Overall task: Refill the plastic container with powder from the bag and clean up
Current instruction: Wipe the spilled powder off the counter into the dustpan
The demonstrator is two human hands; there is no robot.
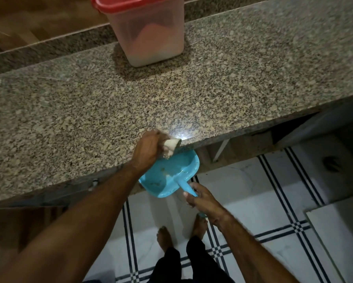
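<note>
Supporting surface: speckled stone tabletop (212, 88); hard and polished, so fine powder should slide off under a wipe.
Plastic container: the plastic container (151, 37) stands upright at the back of the tabletop, well apart from both hands, with its red lid (114, 5) seated on top. The walls are translucent and thin, judged light and slightly flexible. A pale layer shows at the base. Take hold on two opposite side walls below the lid, not by the lid alone.
Dustpan: blue dustpan (171, 172), rigid plastic, held just below the tabletop's front edge with its mouth tucked under. Judged light; it will tip if the wrist rolls, so keep it level.
Right hand: right hand (202, 201), fingers curled round the dustpan handle (189, 188).
Left hand: left hand (149, 148), clenched on a pale cloth (172, 144) at the tabletop edge, directly above the pan.
Cloth: soft and bunched; it may be a sponge, cannot tell. It should conform to the edge under light pressure.
Residue: specks (163, 170) lie loose in the pan and are likely to spill if it is jolted.
Bag: not in view.
</note>
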